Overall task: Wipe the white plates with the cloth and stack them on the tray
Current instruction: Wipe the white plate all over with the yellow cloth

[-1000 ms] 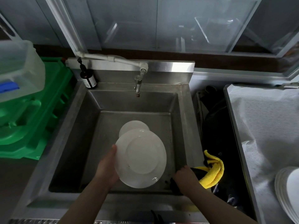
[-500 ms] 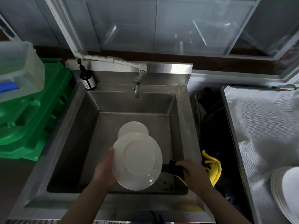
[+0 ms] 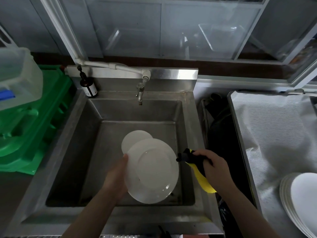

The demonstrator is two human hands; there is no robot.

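My left hand (image 3: 116, 176) grips the left rim of a white plate (image 3: 152, 170), holding it face up over the steel sink (image 3: 82, 134). A second white plate (image 3: 133, 139) lies on the sink floor behind it, partly covered. My right hand (image 3: 214, 167) grips a yellow and black cloth (image 3: 202, 177) just right of the held plate, above the sink's right rim. The cloth's dark end almost touches the plate's edge. A stack of white plates (image 3: 300, 200) sits at the lower right on the tray (image 3: 240, 134), which is lined with white cloth.
A tap (image 3: 140, 93) hangs over the back of the sink, with a dark soap bottle (image 3: 88, 86) at its back left corner. Green plastic crates (image 3: 34, 127) and a clear tub (image 3: 18, 78) stand to the left. A dark gap (image 3: 221, 131) separates sink and tray.
My right hand lifted the cloth off the sink's right rim and brought it up and left toward the plate. The left hand kept the plate over the sink, almost still.
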